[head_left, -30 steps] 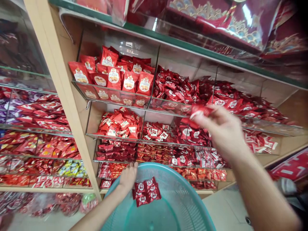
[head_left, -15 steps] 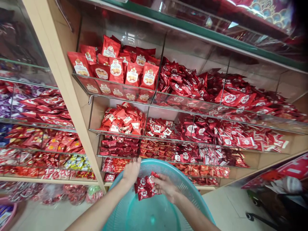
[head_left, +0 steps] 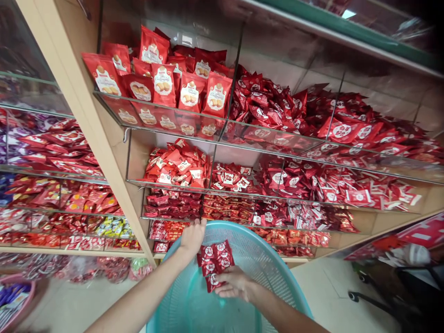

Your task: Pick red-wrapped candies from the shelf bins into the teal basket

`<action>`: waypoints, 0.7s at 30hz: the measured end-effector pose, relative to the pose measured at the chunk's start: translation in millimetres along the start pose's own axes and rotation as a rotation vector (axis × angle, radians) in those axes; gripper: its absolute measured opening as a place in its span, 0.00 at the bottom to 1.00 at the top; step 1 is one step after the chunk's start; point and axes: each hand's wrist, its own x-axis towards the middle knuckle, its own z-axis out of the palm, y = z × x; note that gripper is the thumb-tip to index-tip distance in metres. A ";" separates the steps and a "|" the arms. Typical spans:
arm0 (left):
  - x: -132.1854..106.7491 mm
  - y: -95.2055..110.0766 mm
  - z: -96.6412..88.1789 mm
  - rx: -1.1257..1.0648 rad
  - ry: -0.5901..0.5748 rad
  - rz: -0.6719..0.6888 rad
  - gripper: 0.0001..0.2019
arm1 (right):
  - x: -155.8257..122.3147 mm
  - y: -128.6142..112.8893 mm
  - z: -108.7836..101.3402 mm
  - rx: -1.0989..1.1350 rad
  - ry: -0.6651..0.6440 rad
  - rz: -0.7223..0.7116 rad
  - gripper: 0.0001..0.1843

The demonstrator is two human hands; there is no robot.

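Note:
My left hand (head_left: pixel 193 237) is closed over the far rim of a turquoise plastic basket (head_left: pixel 277 273), its fingers curled round the edge. Inside that basket, against the far side, several dark red snack packets (head_left: pixel 222 252) with white round labels lie face up in a small cluster. My right hand (head_left: pixel 236 283) reaches in from the right, its fingers on the right edge of the lowest red packet (head_left: pixel 211 282). The thumb and the underside of this grip are partly hidden.
Glass-fronted shelves (head_left: pixel 270 145) hold heaps of red packets behind the basket. A wooden upright (head_left: pixel 86 120) divides them from shelves at left. Bagged goods (head_left: pixel 114 268) and a pink basket (head_left: pixel 29 296) stand on the floor. A wheeled chair base (head_left: pixel 371 300) is at right.
My right hand has moved slightly down and towards me, uncovering more packets in the cluster. My left hand stays on the rim. The view has shifted slightly.

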 end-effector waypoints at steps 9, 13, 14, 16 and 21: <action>2.5 0.5 0.1 0.032 -0.005 -0.001 0.16 | 8.9 7.7 -6.5 -0.153 -0.015 0.043 0.15; 3.2 1.1 -0.5 0.018 -0.031 -0.016 0.16 | 8.5 11.5 -7.0 -0.156 -0.057 0.001 0.16; 3.2 1.2 -0.9 0.012 -0.036 -0.016 0.17 | 7.8 11.9 -6.4 -0.155 -0.068 -0.003 0.15; 2.8 1.5 -1.8 0.004 -0.044 -0.014 0.17 | 6.2 11.7 -5.3 -0.149 -0.081 -0.006 0.15; 0.1 1.7 -5.0 0.009 -0.039 -0.009 0.18 | 3.2 6.3 -7.5 -0.246 -0.061 0.017 0.20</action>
